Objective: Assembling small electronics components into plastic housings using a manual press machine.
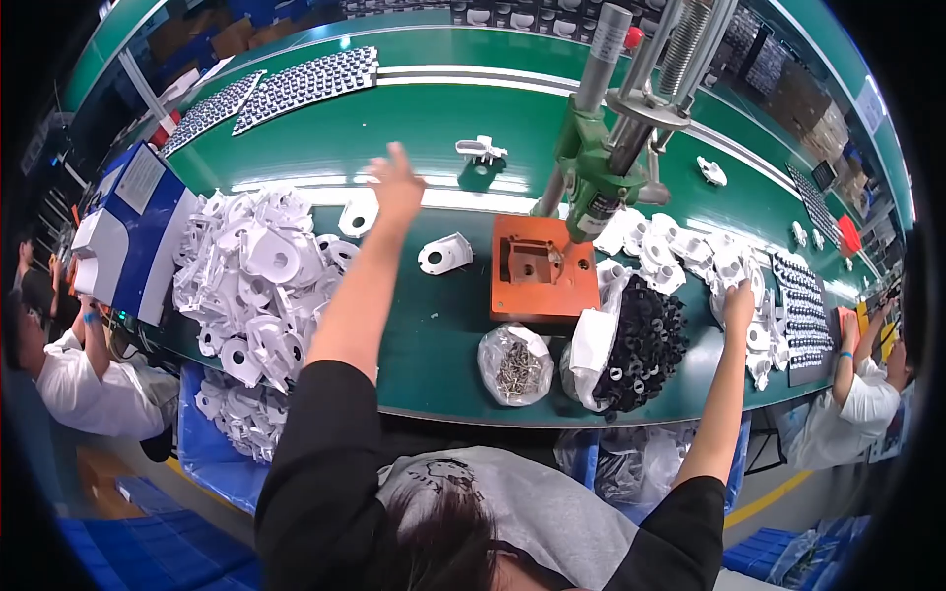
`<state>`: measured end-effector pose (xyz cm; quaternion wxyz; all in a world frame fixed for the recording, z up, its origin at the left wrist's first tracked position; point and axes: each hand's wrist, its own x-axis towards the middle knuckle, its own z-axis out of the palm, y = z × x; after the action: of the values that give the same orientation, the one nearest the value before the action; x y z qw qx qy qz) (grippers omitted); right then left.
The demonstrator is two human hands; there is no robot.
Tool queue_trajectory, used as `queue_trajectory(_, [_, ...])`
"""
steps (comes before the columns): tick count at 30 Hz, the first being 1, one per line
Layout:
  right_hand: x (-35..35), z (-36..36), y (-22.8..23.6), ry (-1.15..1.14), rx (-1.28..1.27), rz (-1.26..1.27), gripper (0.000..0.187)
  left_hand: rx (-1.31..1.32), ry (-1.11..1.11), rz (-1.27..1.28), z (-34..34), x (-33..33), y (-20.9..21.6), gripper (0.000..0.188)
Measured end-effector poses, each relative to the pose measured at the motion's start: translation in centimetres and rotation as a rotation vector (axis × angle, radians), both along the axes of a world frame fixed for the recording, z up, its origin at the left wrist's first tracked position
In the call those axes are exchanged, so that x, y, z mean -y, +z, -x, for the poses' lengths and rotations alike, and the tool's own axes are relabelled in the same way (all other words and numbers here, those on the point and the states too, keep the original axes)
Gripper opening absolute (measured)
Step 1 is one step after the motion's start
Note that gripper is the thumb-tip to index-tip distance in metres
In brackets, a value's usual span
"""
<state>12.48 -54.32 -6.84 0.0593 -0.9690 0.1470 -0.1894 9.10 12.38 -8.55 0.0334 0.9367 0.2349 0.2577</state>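
My left hand [398, 192] is raised over the far edge of the bench, fingers stretched out and slightly blurred, with nothing visible in it. Just beside it lies a flat white plastic part with a round hole [360, 213]; a similar white part [445, 254] rests farther right. My right hand [737, 303] reaches into the white plastic housings [658, 246] on the right, its fingers drawn together on one of them. Between my arms stands a green bench press [599, 182] above an orange fixture block [544, 295], where no white part shows.
A large heap of white parts [271, 251] lies left, beside a blue-and-white machine [133, 231]. Near the front edge are a bag of metal screws or pins [517, 369] and a pile of black parts [645, 345]. A white assembly [480, 150] sits on the green conveyor [424, 118]. Co-workers sit at both sides.
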Motion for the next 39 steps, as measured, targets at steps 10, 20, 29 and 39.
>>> queue_trajectory(10, [2.1, 1.0, 3.7, -0.159, 0.174, -0.007, 0.029, -0.375, 0.023, 0.39, 5.4, -4.6, 3.9, 0.071])
queue_trajectory(20, [-20.5, 16.6, 11.6, 0.786, 0.004, -1.296, 0.024, 0.16, -0.63, 1.528, 13.8, 11.1, 10.2, 0.028])
queue_trajectory(29, [-31.7, 18.6, 10.6, 0.959, -0.082, -1.179, 0.024, 0.273, -0.688, 2.072, 19.1, 17.9, 11.0, 0.03])
queue_trajectory(39, [-32.0, 18.5, 8.8, 0.917, -0.172, -1.241, 0.029, 0.402, -0.717, 1.996, 20.0, 17.5, 10.0, 0.031])
